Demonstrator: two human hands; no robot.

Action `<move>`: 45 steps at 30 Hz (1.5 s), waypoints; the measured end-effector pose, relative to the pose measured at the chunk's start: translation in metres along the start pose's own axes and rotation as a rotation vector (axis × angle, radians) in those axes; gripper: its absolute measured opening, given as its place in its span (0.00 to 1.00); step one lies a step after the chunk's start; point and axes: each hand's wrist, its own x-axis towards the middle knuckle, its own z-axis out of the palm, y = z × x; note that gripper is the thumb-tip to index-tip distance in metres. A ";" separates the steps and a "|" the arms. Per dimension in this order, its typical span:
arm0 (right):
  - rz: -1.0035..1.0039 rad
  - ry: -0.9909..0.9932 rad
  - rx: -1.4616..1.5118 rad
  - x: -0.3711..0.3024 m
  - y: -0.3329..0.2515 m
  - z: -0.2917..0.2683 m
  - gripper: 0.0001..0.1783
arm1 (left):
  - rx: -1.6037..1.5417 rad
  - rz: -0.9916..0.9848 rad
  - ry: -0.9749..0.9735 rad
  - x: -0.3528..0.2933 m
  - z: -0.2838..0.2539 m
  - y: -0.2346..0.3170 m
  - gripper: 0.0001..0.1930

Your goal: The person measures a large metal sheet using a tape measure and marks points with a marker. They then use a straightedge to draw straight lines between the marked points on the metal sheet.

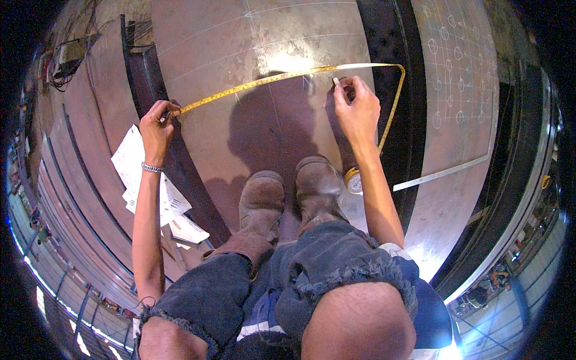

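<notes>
A yellow tape measure blade (240, 88) lies stretched across the metal plate (204, 138) under my boots. My left hand (159, 123) is closed on the blade's end at the plate's left edge. From there the blade runs right, kinks past the right edge and bends back to its round case (354, 181), beside my right boot. My right hand (358, 111) pinches a short white piece of chalk (336, 81) just below the blade. Thin white lines and small arrow marks cross the plate. My head's shadow covers its middle.
White paper sheets (153, 186) lie by my left forearm. On the right, a second plate (456, 66) bears a chalk grid with circles, and a metal square (444, 172) rests along it. Dark gaps run between the plates. Cables (63, 75) tangle at the far left.
</notes>
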 end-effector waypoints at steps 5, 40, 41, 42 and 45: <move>0.016 0.004 -0.009 0.002 0.002 0.000 0.13 | 0.022 -0.009 -0.003 -0.001 -0.002 0.005 0.08; -0.059 -0.021 0.058 0.000 -0.017 0.017 0.11 | -0.009 0.002 0.010 -0.002 0.000 0.004 0.11; -0.058 -0.021 0.057 -0.001 -0.017 0.017 0.11 | -0.016 0.003 0.019 -0.002 0.000 0.005 0.11; -0.057 -0.021 0.055 -0.001 -0.017 0.017 0.11 | -0.018 0.006 0.020 -0.002 0.000 0.005 0.11; -0.027 0.001 0.098 -0.002 -0.013 0.018 0.11 | -0.013 0.014 0.020 -0.001 -0.001 0.006 0.10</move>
